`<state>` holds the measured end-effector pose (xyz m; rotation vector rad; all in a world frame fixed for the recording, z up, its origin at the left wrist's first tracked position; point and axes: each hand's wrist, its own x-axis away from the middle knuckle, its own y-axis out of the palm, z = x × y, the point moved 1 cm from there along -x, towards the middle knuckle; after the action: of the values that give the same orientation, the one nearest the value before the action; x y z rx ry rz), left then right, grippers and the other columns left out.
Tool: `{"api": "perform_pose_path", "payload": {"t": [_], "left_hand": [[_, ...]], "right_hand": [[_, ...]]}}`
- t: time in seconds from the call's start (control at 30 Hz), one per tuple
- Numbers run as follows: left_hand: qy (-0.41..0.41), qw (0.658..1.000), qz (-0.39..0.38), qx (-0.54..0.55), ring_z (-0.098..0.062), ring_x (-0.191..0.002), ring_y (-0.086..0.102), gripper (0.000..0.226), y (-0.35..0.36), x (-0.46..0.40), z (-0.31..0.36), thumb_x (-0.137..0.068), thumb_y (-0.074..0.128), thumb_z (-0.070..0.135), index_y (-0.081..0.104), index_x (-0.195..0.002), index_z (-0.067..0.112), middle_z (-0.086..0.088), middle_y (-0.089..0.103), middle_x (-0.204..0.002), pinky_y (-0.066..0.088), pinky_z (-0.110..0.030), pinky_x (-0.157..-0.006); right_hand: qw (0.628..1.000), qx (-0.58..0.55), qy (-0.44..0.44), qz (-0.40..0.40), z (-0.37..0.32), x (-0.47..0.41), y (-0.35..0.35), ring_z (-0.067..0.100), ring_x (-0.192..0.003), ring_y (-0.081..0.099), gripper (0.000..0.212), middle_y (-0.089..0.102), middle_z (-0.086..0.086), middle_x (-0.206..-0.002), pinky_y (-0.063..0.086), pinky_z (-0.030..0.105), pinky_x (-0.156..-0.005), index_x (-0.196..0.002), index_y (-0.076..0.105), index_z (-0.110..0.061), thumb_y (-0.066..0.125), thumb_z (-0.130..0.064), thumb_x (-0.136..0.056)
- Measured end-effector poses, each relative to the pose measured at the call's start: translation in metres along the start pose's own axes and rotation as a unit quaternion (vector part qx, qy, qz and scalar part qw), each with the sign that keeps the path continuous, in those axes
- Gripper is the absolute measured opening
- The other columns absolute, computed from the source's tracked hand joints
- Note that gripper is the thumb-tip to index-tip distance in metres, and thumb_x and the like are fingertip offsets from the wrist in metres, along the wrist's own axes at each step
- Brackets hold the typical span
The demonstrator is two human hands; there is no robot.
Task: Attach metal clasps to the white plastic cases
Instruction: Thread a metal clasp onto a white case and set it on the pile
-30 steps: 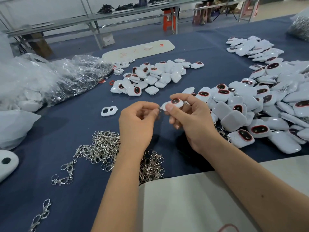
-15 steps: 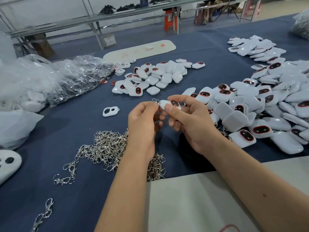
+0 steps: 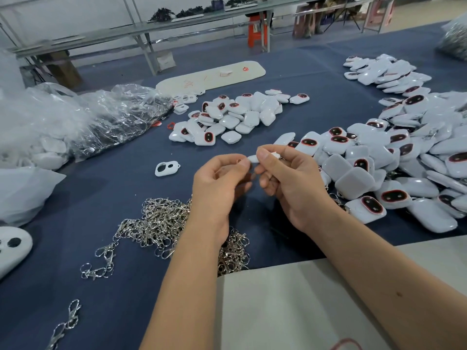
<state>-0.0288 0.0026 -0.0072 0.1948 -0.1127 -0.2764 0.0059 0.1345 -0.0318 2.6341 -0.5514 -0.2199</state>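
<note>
white case (image 3: 253,158) held edge-on above the cloth, right hand (image 3: 293,183) pinching it by thumb and forefinger so its corner faces the left hand (image 3: 222,183), whose curled fingers likely pinch a clasp, hidden. clasp heap (image 3: 161,223) beneath for reach.

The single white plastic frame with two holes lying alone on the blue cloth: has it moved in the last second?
No. The white two-hole frame keeps its place beside the pile of metal clasps.
</note>
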Motion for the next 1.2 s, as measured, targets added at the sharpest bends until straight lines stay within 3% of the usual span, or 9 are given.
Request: {"api": "perform_pose_path", "payload": {"t": [0.2,0.33,0.47,0.67,0.77,0.87,0.97,1.07,1.2], "left_hand": [[-0.004,0.993,0.045,0.108,-0.015,-0.069,0.068,0.013,0.002,-0.001,0.002,-0.093,0.066,-0.005,0.068,-0.095,0.007,-0.009,0.075,-0.079,0.056,-0.020,-0.064],[0.001,0.989,0.076,0.130,-0.013,-0.065,0.067,0.011,0.003,-0.002,0.000,-0.092,0.067,-0.005,0.069,-0.097,0.005,-0.008,0.074,-0.075,0.054,-0.019,-0.061],[0.065,0.995,0.074,-0.020,-0.012,-0.064,0.067,0.014,-0.002,-0.005,-0.001,-0.090,0.070,-0.004,0.072,-0.093,0.009,-0.003,0.072,-0.068,0.055,-0.022,-0.064],[0.135,0.966,0.035,-0.217,-0.014,-0.062,0.070,0.020,-0.007,-0.006,-0.001,-0.084,0.077,-0.001,0.074,-0.086,0.019,-0.006,0.075,-0.072,0.062,-0.038,-0.076],[0.126,0.957,0.008,-0.260,-0.014,-0.062,0.071,0.018,-0.010,-0.006,-0.002,-0.083,0.079,0.001,0.074,-0.083,0.019,-0.003,0.075,-0.069,0.063,-0.039,-0.075],[0.107,0.957,0.000,-0.270,-0.014,-0.061,0.071,0.017,-0.011,-0.007,-0.004,-0.083,0.080,0.002,0.074,-0.083,0.018,-0.002,0.075,-0.068,0.063,-0.039,-0.074],[0.101,0.972,0.027,-0.212,-0.014,-0.060,0.071,0.011,-0.008,-0.006,-0.005,-0.087,0.076,0.002,0.073,-0.086,0.012,-0.005,0.075,-0.070,0.061,-0.034,-0.070],[0.110,0.971,0.065,-0.201,-0.014,-0.061,0.071,0.010,-0.007,-0.007,-0.006,-0.093,0.071,0.010,0.071,-0.083,0.013,-0.002,0.076,-0.072,0.058,-0.032,-0.068],[0.148,0.941,0.142,-0.270,-0.009,-0.066,0.069,0.009,-0.012,-0.007,-0.003,-0.091,0.072,0.019,0.069,-0.085,0.026,0.006,0.073,-0.071,0.053,-0.028,-0.070]], "right_hand": [[1.000,0.017,-0.011,-0.003,0.001,0.000,0.001,0.013,-0.048,0.055,0.015,0.070,0.008,-0.070,0.041,0.021,-0.044,-0.103,0.070,-0.010,0.076,-0.020,-0.093],[1.000,0.026,-0.012,-0.006,0.001,0.000,0.003,0.016,-0.046,0.057,0.032,0.072,0.013,-0.073,0.040,0.023,-0.041,-0.099,0.068,-0.011,0.079,-0.037,-0.085],[0.999,0.039,-0.024,0.024,0.001,0.000,0.002,0.015,-0.045,0.057,0.031,0.071,0.013,-0.070,0.041,0.022,-0.041,-0.095,0.069,-0.006,0.076,-0.036,-0.092],[0.994,0.070,-0.044,0.075,0.001,0.003,0.003,0.015,-0.042,0.052,0.026,0.065,0.007,-0.061,0.037,0.022,-0.039,-0.082,0.068,-0.016,0.078,-0.037,-0.091],[0.984,0.146,-0.074,0.076,0.001,0.006,0.002,0.014,-0.042,0.052,0.026,0.064,0.005,-0.059,0.039,0.021,-0.039,-0.080,0.069,-0.017,0.079,-0.038,-0.091],[0.974,0.193,-0.100,0.068,-0.001,0.009,0.003,0.014,-0.046,0.051,0.021,0.063,0.016,-0.064,0.042,0.019,-0.043,-0.082,0.071,-0.019,0.081,-0.036,-0.090],[0.958,0.219,-0.154,0.105,-0.004,0.010,0.003,0.015,-0.054,0.051,0.020,0.065,0.014,-0.068,0.045,0.028,-0.051,-0.083,0.070,-0.022,0.081,-0.037,-0.090],[0.926,0.246,-0.217,0.189,-0.008,0.009,-0.003,0.009,-0.059,0.050,0.017,0.064,0.002,-0.068,0.046,0.027,-0.061,-0.097,0.070,-0.021,0.082,-0.030,-0.089],[0.900,0.250,-0.222,0.281,-0.016,0.005,-0.016,0.002,-0.065,0.054,0.056,0.054,-0.008,-0.077,0.049,0.019,-0.073,-0.134,0.054,-0.022,0.084,-0.023,-0.087]]}}
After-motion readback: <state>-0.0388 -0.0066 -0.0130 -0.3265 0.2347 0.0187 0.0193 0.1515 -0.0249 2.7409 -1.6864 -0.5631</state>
